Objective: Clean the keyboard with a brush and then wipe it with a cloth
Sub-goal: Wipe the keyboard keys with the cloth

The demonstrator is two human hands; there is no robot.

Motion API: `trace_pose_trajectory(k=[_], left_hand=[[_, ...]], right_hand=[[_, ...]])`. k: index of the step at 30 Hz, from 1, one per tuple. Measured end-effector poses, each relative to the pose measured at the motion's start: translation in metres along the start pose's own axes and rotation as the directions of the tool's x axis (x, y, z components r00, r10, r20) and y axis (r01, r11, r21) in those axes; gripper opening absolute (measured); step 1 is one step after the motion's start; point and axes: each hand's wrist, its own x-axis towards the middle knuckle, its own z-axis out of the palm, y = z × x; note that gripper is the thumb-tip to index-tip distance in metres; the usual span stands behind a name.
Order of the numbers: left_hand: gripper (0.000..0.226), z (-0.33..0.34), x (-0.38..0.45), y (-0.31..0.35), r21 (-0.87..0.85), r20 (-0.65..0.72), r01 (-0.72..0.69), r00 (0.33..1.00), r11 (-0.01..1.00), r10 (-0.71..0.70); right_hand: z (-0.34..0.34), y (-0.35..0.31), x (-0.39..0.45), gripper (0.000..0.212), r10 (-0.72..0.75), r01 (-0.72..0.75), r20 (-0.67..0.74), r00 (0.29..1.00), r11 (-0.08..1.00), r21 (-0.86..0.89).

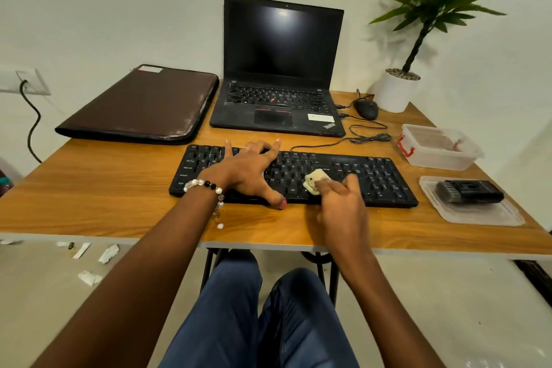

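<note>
A plain white wall (119,9) rises behind a wooden table (89,188) with dark metal legs, and a wall socket (28,81) at the left holds a black cable. The pale floor (448,308) carries scraps of paper (89,254) at the left. Soft light casts a leaf shadow behind the potted plant (400,89) in the right corner.

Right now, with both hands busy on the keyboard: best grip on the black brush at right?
Take the black brush from above, fingers across its narrow sides at mid-body. It lies flat and lengthwise on a clear lid, apart from the keyboard, top and sides exposed. This is a judgement; its bristle end is hard to make out.
</note>
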Motion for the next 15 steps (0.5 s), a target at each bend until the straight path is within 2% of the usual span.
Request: trace_pose_trajectory(k=[2, 3, 5, 6, 8, 11, 13, 15], left_hand=[[0.13, 0.001, 0.0, 0.0, 0.007, -0.008, 0.003, 1.0, 1.0, -0.003], [0.13, 0.001, 0.0, 0.0, 0.009, -0.007, 0.004, 1.0, 1.0, -0.004], [0.13, 0.001, 0.001, 0.0, 0.012, -0.004, 0.003, 1.0, 1.0, -0.003], [0.131, 0.001, 0.001, 0.0, 0.012, -0.001, 0.003, 1.0, 1.0, -0.003], [0.13, 0.001, 0.002, -0.001, 0.007, 0.001, 0.003, 1.0, 1.0, -0.003], [0.129, 0.001, 0.001, 0.0, 0.002, -0.002, 0.002, 1.0, 1.0, -0.002], [0.129, 0.002, 0.002, 0.0, 0.002, -0.001, 0.005, 1.0, 1.0, -0.005], [0.129, 0.003, 0.002, 0.001, 0.006, -0.004, 0.006, 1.0, 1.0, -0.006]], right_hand=[[0.004, -0.012, -0.008, 0.041, 0.03, -0.031, 0.054, 0.998, 0.999, 0.008], [0.004, -0.012, -0.012, 0.053, 0.006, -0.01, 0.061, 0.998, 0.998, 0.062], [-0.003, -0.007, -0.009, 0.065, -0.027, 0.02, 0.127, 0.992, 0.998, 0.055], [-0.007, 0.0, -0.005, 0.064, -0.071, 0.074, 0.154, 0.986, 0.997, -0.013], [-0.02, 0.01, 0.006, 0.056, -0.05, 0.055, 0.137, 0.989, 0.998, -0.037], [-0.024, 0.005, 0.016, 0.043, 0.07, -0.065, 0.034, 0.997, 0.992, -0.111], [-0.014, -0.007, 0.016, 0.037, 0.027, -0.019, 0.044, 0.999, 0.984, -0.178], [-0.004, -0.016, 0.011, 0.043, -0.08, 0.098, 0.088, 0.993, 0.97, -0.224]])
